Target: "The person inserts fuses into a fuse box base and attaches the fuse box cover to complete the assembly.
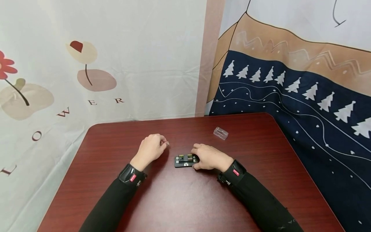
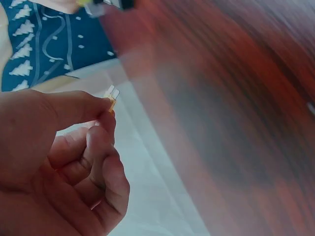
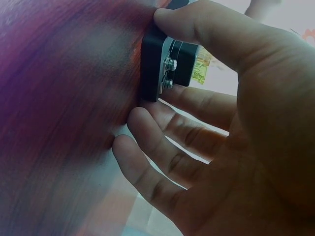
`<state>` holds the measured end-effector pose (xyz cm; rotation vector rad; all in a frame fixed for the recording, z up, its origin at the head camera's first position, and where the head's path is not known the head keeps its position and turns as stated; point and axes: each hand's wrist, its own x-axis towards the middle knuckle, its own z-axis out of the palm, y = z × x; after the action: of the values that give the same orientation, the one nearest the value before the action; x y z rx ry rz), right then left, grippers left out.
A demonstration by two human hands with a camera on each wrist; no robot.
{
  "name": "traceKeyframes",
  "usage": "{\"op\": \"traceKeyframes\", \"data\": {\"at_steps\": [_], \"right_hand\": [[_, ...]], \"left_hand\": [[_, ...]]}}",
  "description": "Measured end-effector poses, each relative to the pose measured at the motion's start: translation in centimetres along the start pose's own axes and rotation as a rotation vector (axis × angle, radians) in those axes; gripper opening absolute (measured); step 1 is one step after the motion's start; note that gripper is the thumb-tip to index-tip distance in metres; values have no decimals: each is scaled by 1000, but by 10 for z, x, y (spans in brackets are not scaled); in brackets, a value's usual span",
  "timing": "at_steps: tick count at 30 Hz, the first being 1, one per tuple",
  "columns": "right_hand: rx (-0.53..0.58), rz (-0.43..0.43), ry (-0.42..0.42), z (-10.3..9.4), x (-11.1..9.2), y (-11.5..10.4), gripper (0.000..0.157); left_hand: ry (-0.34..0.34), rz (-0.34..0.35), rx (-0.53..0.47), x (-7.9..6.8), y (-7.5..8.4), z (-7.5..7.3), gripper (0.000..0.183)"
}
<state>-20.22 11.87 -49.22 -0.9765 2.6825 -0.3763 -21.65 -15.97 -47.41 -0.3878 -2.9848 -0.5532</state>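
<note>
A white cloth (image 1: 159,58) is hanging behind on the left, bearing flowers and letters, and a patterned cloth (image 1: 333,177) is hanging on the right, showing pale trees on navy below a tan band. In front of them, a red-brown table (image 1: 179,206) is filling the middle and lower part of the head view. Two black sleeves (image 1: 110,199) are reaching in over it from the near side, and a black band (image 1: 132,175) with a red tag is circling each wrist.

The left hand (image 1: 149,149) is hovering above the table, left of centre, its thumb and forefinger pinching a small fuse while the other fingers are curling inward. The right hand (image 1: 210,157) is gripping the right end of a black block, the thumb pressing on one side and fingers bracing the opposite side; its outer fingers are spreading beside the block.

The block (image 1: 185,159) is lying flat on the table between the hands, nearer the right one. A clear cover (image 1: 221,133) is lying farther back, beyond the right hand and apart from it. Yellow parts (image 3: 201,69) are showing on the block. The fuse (image 2: 112,97) is pointing two flat prongs out past the fingertips. Two screws (image 3: 171,64) are sitting at the block's gripped end.
</note>
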Motion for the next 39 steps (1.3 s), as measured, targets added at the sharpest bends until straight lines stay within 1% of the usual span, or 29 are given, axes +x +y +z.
{"op": "traceKeyframes", "data": {"at_steps": [4,7,11,15,21,25,31,39], "right_hand": [[0,1,1,0,1,1,55],[4,-3,3,0,1,1,52],[3,-7,3,1,2,1,50],[-3,-6,6,1,3,2,51],[-6,-16,17,0,2,2,48],[-4,-23,24,0,2,2,45],[-1,-28,29,2,3,4,45],[-3,-19,17,1,3,3,47]], "left_hand": [[-1,52,-33,-6,15,-6,10],[-9,81,-53,-9,25,-10,10],[-15,115,-62,-13,33,-13,10],[-11,154,-62,-16,39,-12,9],[-39,248,-56,-19,45,-7,11],[-66,291,-48,-21,46,-3,10],[-112,316,-31,-23,47,2,10],[-112,323,-1,-24,48,7,8]]}}
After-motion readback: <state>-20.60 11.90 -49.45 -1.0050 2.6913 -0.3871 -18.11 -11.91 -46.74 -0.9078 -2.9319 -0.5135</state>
